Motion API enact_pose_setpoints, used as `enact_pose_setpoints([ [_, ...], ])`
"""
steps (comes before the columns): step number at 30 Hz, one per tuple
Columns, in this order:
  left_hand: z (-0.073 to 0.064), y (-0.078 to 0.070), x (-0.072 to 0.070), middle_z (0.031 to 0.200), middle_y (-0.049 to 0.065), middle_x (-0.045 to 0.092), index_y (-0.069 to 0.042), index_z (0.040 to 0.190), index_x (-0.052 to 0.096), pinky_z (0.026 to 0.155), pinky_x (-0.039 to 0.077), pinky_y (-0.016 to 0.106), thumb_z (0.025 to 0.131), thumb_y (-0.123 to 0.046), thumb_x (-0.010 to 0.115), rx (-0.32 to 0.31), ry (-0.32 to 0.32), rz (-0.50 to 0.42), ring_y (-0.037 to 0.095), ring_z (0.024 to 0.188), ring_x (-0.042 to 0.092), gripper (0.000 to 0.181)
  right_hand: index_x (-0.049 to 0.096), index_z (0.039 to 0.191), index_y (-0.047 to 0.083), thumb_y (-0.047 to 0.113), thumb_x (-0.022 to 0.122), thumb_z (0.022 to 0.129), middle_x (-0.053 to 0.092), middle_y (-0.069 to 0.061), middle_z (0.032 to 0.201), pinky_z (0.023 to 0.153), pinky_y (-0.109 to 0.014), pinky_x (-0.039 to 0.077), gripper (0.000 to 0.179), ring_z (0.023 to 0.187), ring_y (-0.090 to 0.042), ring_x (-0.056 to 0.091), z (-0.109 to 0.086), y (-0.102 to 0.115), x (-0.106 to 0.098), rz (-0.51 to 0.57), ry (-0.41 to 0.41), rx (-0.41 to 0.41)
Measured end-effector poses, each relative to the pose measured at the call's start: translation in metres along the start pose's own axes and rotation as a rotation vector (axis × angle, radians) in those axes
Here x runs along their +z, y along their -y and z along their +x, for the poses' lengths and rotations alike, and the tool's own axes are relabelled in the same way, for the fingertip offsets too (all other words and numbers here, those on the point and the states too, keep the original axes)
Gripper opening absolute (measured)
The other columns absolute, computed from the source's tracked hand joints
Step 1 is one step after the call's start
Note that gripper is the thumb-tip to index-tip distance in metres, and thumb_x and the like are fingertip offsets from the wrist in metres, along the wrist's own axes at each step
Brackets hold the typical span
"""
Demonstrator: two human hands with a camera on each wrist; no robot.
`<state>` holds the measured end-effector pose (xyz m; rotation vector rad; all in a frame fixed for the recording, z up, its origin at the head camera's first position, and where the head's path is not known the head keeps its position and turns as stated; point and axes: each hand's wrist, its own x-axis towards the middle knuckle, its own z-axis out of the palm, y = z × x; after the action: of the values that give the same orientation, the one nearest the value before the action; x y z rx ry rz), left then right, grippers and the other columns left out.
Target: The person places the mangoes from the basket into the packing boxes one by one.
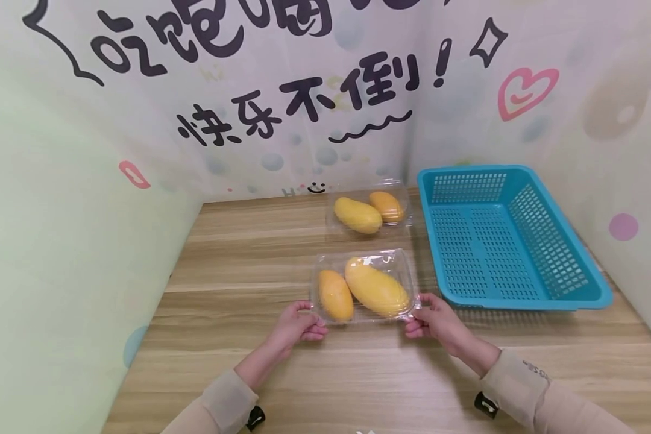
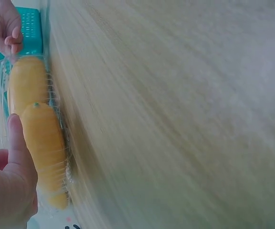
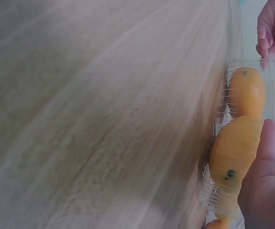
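A clear plastic clamshell box (image 1: 331, 260) holds two yellow mangoes, a smaller one (image 1: 336, 295) on the left and a larger one (image 1: 377, 287) on the right. My left hand (image 1: 298, 323) grips the box at its near left corner. The near right corner is pinched by my right hand (image 1: 439, 319). In the left wrist view the left thumb (image 2: 17, 140) lies along the box's side. Through the clear wall in the right wrist view, the larger mango (image 3: 235, 148) shows close to the right hand. Some fingertips are hidden under the box edge.
Behind, against the wall, stands a second clear box (image 1: 333, 227) with two mangoes (image 1: 358, 215). To the right is a blue perforated plastic basket (image 1: 430, 241) with nothing in it. The wooden table (image 1: 239, 259) is bounded by printed walls at the back and sides.
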<state>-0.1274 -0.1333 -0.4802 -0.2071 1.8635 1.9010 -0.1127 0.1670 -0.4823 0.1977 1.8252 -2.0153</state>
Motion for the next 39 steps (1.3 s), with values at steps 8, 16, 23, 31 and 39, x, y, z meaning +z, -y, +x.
enact_pose_setpoints([
  [8,0.010,0.003,0.003,0.066,0.002,0.062,0.008,0.116,0.037,0.058,0.056,0.028,0.093,-0.008,0.043,-0.040,0.105,0.033,0.012,0.057,0.063,0.028,0.027,0.120,-0.003,0.011,0.036,0.098,0.055,-0.005,0.085,0.078,-0.027,0.053,0.028,0.073,-0.009,0.059,0.005,-0.007,-0.003,0.177,-0.096,-0.022],
  [16,0.029,-0.002,0.014,0.071,0.004,0.061,0.008,0.113,0.039,0.065,0.056,0.030,0.095,-0.011,0.041,-0.024,0.095,-0.017,0.013,0.063,0.063,0.027,0.036,0.107,0.003,0.021,0.028,0.101,0.053,-0.005,0.093,0.087,-0.027,0.049,0.020,0.085,-0.014,0.058,0.007,-0.001,-0.006,0.378,-0.068,0.028],
  [23,0.043,-0.004,0.019,0.069,0.003,0.060,0.007,0.112,0.042,0.064,0.055,0.029,0.094,-0.011,0.042,-0.026,0.065,-0.046,0.012,0.061,0.061,0.025,0.035,0.096,0.005,0.027,0.028,0.100,0.052,-0.003,0.091,0.088,-0.025,0.048,0.024,0.086,-0.012,0.056,0.013,0.001,-0.001,0.497,-0.152,0.030],
  [31,0.050,-0.008,0.021,0.070,0.002,0.059,0.005,0.116,0.041,0.063,0.055,0.028,0.095,-0.015,0.042,-0.028,0.030,-0.070,0.011,0.062,0.060,0.028,0.036,0.098,0.005,0.033,0.026,0.099,0.050,-0.001,0.090,0.087,-0.022,0.047,0.029,0.084,-0.010,0.054,0.020,0.001,0.004,0.542,-0.192,0.014],
  [39,0.053,-0.011,0.025,0.070,0.001,0.060,0.005,0.115,0.042,0.065,0.055,0.030,0.096,-0.017,0.043,-0.031,0.021,-0.091,0.012,0.063,0.061,0.029,0.037,0.100,0.006,0.035,0.027,0.098,0.053,0.001,0.087,0.086,-0.021,0.048,0.031,0.082,-0.009,0.055,0.024,0.002,0.003,0.593,-0.204,0.022],
])
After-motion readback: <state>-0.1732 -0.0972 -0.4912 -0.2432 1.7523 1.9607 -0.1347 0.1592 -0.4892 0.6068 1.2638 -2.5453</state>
